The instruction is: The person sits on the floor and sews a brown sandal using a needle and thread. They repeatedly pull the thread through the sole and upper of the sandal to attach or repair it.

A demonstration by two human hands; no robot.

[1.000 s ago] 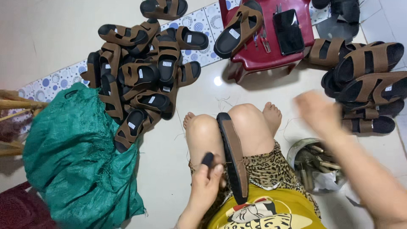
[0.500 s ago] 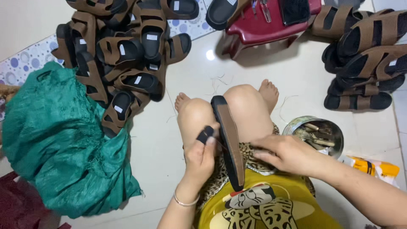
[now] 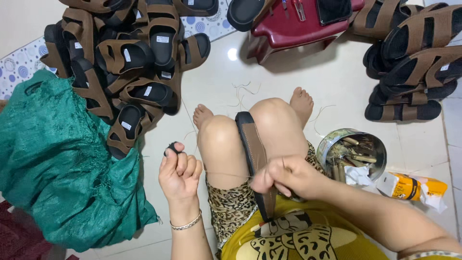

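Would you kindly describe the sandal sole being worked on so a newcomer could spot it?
Find the seated person's bare knees. The sandal sole is wedged upright between them, the right hand at its near end. Unlike the piled sandals, it has no straps.

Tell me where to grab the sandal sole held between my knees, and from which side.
Take the sandal sole at its near end by your lap, coming from the right, where your right hand is. It stands on edge, clamped between the knees, so only that end and the narrow top edge are free.
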